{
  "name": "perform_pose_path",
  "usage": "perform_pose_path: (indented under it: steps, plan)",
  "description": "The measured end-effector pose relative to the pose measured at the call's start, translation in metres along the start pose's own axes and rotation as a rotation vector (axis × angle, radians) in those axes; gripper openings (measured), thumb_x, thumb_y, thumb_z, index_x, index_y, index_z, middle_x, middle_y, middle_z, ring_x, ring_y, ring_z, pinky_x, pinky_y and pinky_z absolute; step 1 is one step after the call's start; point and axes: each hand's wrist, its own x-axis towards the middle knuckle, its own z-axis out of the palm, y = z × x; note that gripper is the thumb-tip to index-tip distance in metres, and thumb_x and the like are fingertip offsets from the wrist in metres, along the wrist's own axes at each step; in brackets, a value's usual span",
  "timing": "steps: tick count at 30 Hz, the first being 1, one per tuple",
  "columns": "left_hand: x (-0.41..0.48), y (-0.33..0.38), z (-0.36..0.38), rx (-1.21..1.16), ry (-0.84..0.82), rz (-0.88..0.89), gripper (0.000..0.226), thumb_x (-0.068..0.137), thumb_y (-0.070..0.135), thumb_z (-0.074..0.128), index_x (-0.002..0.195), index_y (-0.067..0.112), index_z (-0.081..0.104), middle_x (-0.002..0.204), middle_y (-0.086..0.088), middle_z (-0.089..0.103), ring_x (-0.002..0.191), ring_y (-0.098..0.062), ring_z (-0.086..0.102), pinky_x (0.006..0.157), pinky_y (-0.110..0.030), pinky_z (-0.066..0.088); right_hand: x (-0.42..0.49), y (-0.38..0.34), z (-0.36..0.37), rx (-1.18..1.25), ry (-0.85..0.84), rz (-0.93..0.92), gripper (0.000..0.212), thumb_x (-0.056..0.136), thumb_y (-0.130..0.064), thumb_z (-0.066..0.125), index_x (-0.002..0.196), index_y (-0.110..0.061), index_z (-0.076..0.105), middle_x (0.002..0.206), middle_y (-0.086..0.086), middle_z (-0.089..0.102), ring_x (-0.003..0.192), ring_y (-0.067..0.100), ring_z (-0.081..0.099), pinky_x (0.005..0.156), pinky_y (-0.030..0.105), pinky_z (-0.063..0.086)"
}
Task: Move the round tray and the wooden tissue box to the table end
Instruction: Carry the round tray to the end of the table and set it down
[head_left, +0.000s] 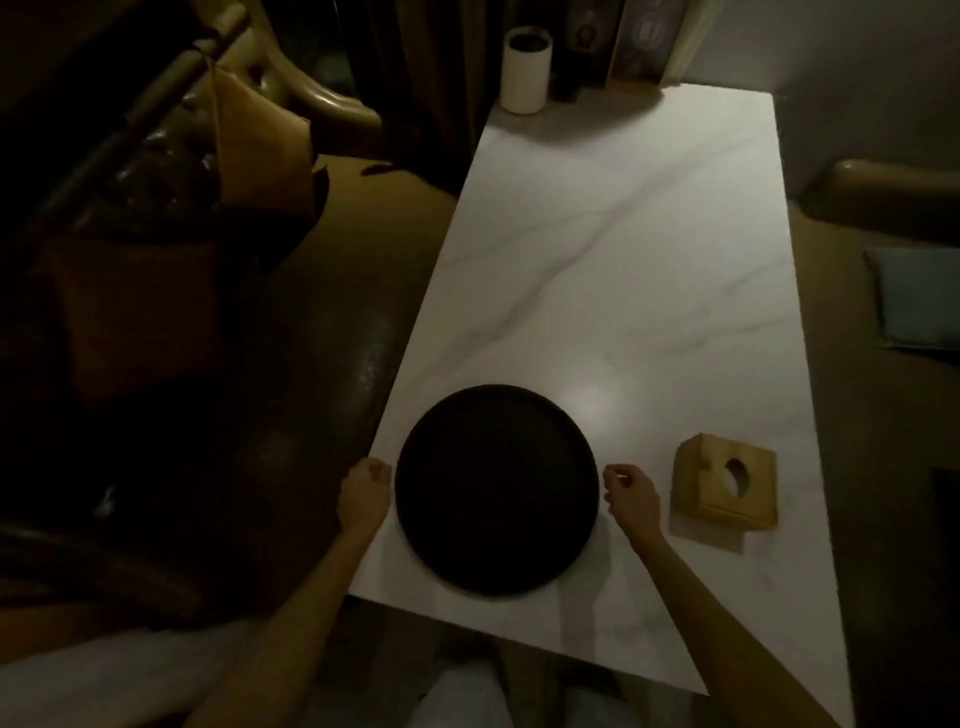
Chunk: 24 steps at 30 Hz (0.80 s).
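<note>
A dark round tray (496, 491) lies flat on the near end of the white marble table (623, 260). My left hand (363, 493) sits just beside the tray's left rim, fingers curled, with a thin gap to the rim. My right hand (631, 493) hovers by the right rim, fingers loosely curled, also apart from it. Neither hand holds anything. The wooden tissue box (727, 483), square with an oval hole on top, stands to the right of my right hand.
A white cylinder container (524, 70) and dark upright menu cards (613, 47) stand at the table's far end. Padded chairs (156, 260) flank the left side, a seat with a blue cushion (914, 296) the right.
</note>
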Motion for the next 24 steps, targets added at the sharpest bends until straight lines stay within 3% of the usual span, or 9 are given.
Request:
perform_pose_path:
  steps: [4, 8, 11, 15, 18, 21, 23, 24]
  plan:
    - [0.028, -0.004, 0.009, 0.148, -0.104, -0.052, 0.035, 0.096, 0.014, 0.047, 0.061, 0.012, 0.046, 0.063, 0.0, 0.049, 0.063, -0.019, 0.051, 0.055, -0.025, 0.041, 0.005, 0.001, 0.019, -0.001, 0.034, 0.197, 0.041, 0.095, -0.023, 0.054, 0.133, -0.008, 0.053, 0.124, 0.019, 0.063, 0.098, 0.029, 0.062, 0.093, 0.041, 0.052]
    - [0.057, -0.018, 0.015, 0.165, -0.23, -0.107, 0.03, 0.096, 0.017, 0.049, 0.067, 0.011, 0.046, 0.069, -0.003, 0.051, 0.067, -0.019, 0.051, 0.061, -0.026, 0.042, 0.009, -0.002, 0.03, 0.01, -0.001, 0.296, 0.046, 0.095, -0.025, 0.055, 0.137, -0.006, 0.05, 0.135, 0.019, 0.057, 0.12, 0.035, 0.056, 0.1, 0.043, 0.045]
    - [0.063, -0.025, 0.02, 0.152, -0.308, -0.067, 0.037, 0.096, 0.013, 0.049, 0.059, 0.016, 0.041, 0.063, 0.0, 0.047, 0.059, -0.015, 0.045, 0.056, -0.024, 0.037, 0.016, 0.008, 0.035, 0.005, -0.01, 0.332, 0.043, 0.094, -0.022, 0.055, 0.134, -0.006, 0.055, 0.134, 0.018, 0.059, 0.121, 0.036, 0.055, 0.103, 0.046, 0.046]
    - [0.066, -0.026, 0.025, 0.138, -0.37, -0.054, 0.016, 0.096, 0.02, 0.053, 0.092, 0.005, 0.056, 0.087, -0.008, 0.058, 0.084, -0.025, 0.059, 0.071, -0.032, 0.048, 0.019, 0.015, 0.033, 0.047, -0.029, 0.366, 0.041, 0.093, -0.017, 0.055, 0.132, -0.005, 0.057, 0.131, 0.019, 0.061, 0.117, 0.035, 0.058, 0.103, 0.048, 0.047]
    - [0.074, -0.03, 0.028, 0.125, -0.371, -0.094, 0.028, 0.095, 0.019, 0.055, 0.111, -0.004, 0.056, 0.102, -0.017, 0.062, 0.097, -0.036, 0.063, 0.084, -0.045, 0.056, 0.023, 0.021, 0.031, 0.062, -0.06, 0.379, 0.041, 0.09, -0.011, 0.056, 0.131, -0.003, 0.058, 0.129, 0.02, 0.062, 0.114, 0.036, 0.06, 0.1, 0.049, 0.049]
    - [0.08, -0.027, 0.028, 0.104, -0.397, -0.149, 0.021, 0.093, 0.016, 0.055, 0.106, -0.001, 0.056, 0.104, -0.02, 0.063, 0.098, -0.037, 0.064, 0.087, -0.05, 0.056, 0.027, 0.019, 0.028, 0.089, -0.089, 0.401, 0.044, 0.088, -0.005, 0.057, 0.132, 0.0, 0.056, 0.125, 0.021, 0.063, 0.108, 0.034, 0.061, 0.099, 0.049, 0.05]
    - [0.079, -0.021, 0.027, 0.091, -0.415, -0.195, 0.011, 0.094, 0.013, 0.054, 0.089, 0.004, 0.056, 0.098, -0.019, 0.061, 0.091, -0.032, 0.062, 0.088, -0.051, 0.056, 0.026, 0.014, 0.026, 0.108, -0.123, 0.427, 0.044, 0.088, -0.002, 0.056, 0.131, 0.004, 0.055, 0.109, 0.018, 0.064, 0.099, 0.031, 0.06, 0.098, 0.048, 0.052]
    - [0.079, -0.018, 0.026, 0.089, -0.421, -0.21, 0.017, 0.094, 0.012, 0.054, 0.078, 0.008, 0.053, 0.093, -0.017, 0.06, 0.086, -0.029, 0.06, 0.089, -0.051, 0.056, 0.025, 0.012, 0.025, 0.114, -0.135, 0.434, 0.042, 0.089, -0.002, 0.056, 0.13, 0.007, 0.056, 0.1, 0.016, 0.064, 0.094, 0.031, 0.059, 0.098, 0.05, 0.051]
